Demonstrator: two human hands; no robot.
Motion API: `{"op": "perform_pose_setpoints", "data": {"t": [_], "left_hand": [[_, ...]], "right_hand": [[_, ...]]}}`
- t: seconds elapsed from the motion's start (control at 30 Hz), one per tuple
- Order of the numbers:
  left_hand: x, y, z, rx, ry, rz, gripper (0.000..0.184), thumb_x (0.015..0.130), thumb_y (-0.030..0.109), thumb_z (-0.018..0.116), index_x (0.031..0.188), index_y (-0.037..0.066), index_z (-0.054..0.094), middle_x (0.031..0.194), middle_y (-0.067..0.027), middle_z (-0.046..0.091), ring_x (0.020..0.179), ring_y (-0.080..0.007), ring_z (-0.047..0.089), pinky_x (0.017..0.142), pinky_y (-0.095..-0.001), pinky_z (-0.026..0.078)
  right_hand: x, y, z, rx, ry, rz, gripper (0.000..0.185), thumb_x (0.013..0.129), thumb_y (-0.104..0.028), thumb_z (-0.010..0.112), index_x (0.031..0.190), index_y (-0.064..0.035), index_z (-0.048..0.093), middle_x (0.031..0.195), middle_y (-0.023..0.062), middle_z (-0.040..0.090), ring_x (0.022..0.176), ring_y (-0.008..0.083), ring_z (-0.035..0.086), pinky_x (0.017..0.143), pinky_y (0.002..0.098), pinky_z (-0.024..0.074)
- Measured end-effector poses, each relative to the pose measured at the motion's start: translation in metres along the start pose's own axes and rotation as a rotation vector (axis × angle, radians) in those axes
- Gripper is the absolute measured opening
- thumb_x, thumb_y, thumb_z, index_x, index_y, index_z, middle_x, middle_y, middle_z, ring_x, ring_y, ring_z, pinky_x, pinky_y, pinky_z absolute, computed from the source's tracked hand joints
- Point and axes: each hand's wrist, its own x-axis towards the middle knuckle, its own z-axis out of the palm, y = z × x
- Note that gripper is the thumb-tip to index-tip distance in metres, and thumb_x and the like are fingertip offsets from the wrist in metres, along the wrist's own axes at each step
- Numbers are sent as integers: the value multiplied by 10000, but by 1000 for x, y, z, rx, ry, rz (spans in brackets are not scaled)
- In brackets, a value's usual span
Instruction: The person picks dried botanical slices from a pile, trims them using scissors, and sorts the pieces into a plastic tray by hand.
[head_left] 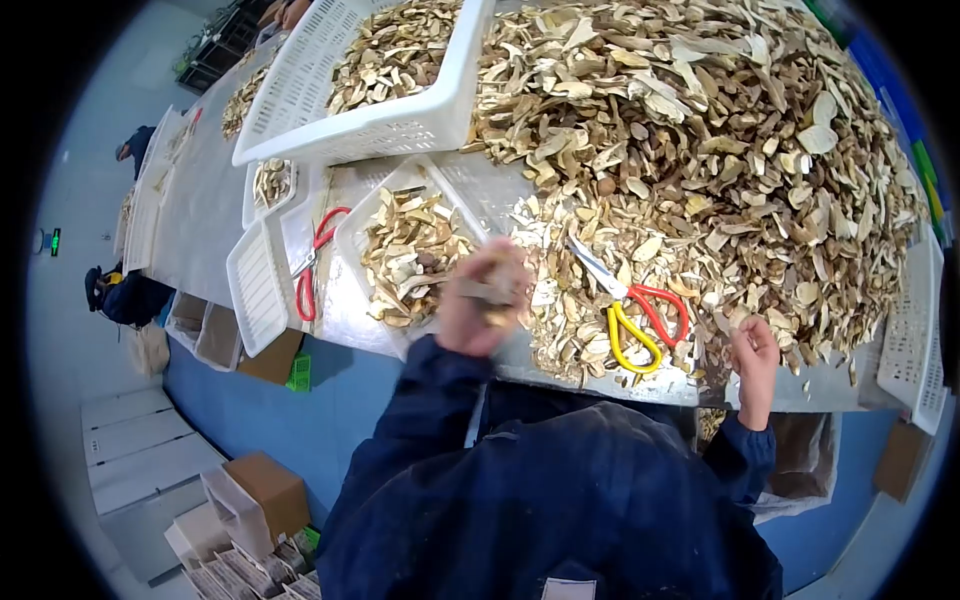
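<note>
My left hand (478, 315), blurred by motion, is closed around some dried mushroom slices (497, 288) over the right edge of a shallow white tray (458, 190). More slices (412, 240) lie in that tray. My right hand (756, 362) is at the table's front edge, thumb and fingers pinched together beside the big mushroom heap (700, 130). A pale bit shows at its fingertips, too small to make out. Between my hands, scissors (620, 290) with one red and one yellow handle lie on small mushroom pieces.
A large white basket (400, 135) of slices stands behind the tray. Left of the tray lie red-handled scissors (312, 262) and a white slatted tray (258, 285). A white crate (912, 325) leans at the right edge. Cardboard boxes (265, 495) stand on the floor at left.
</note>
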Motion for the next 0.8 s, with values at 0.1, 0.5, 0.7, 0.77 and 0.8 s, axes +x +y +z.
{"op": "perform_pose_setpoints", "data": {"t": [0.1,0.5,0.7,0.77,0.8], "left_hand": [[-21,47,-5,623,226,508,283,919,214,507,1108,6,538,980,-71,583,878,-147,571,751,-251,470],[2,-59,36,893,-173,51,205,907,79,556,1078,-23,602,1096,-84,604,998,-148,557,842,-274,446],[15,-110,35,981,-188,14,159,920,112,556,1029,1,589,971,-21,612,919,-91,558,828,-248,433],[19,-112,33,940,-153,10,158,901,119,597,977,-19,608,852,-25,619,779,-79,575,688,-227,449],[18,-110,34,1016,-193,-26,156,903,122,594,967,-19,609,822,-24,618,762,-76,574,674,-223,446]], "right_hand": [[-5,-12,8,270,-70,88,82,864,-49,593,863,-95,524,661,-77,452,499,1,356,441,169,253],[-30,-39,102,619,-325,174,44,902,-85,580,916,-60,546,678,-36,498,502,29,393,444,183,281],[-41,-45,102,379,-239,32,96,896,-115,618,900,-25,584,720,-45,544,635,21,478,568,178,377],[-40,-38,98,275,-187,-85,101,892,-117,624,906,-22,590,704,-53,539,630,19,473,560,182,371],[-39,-36,95,222,-156,-141,104,890,-118,627,909,-21,593,695,-57,536,628,18,470,557,184,369]]}}
